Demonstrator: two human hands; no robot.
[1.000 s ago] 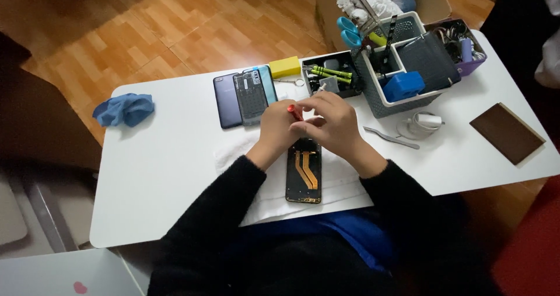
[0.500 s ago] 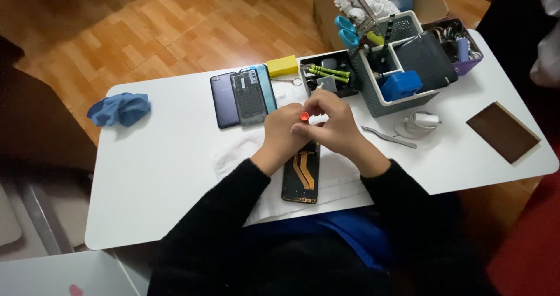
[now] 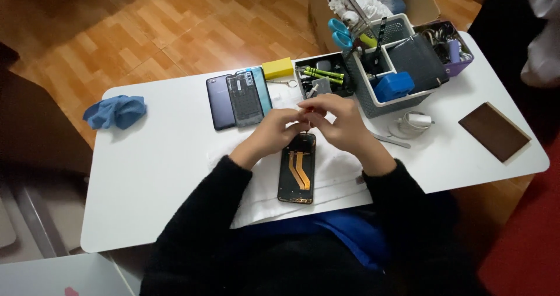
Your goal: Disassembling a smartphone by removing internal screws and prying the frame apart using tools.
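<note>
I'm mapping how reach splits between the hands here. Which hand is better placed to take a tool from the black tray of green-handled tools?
Probably the right hand: it lies nearer the black tray, just behind it. The left hand sits farther away, at the opened phone.

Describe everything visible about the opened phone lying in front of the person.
The opened phone is a dark slab lying flat, back cover off, long axis toward the person. Two orange flex ribbons run along its middle. It rests on a white cloth on the table. The left hand and right hand meet over its far end; contact is unclear.
</note>
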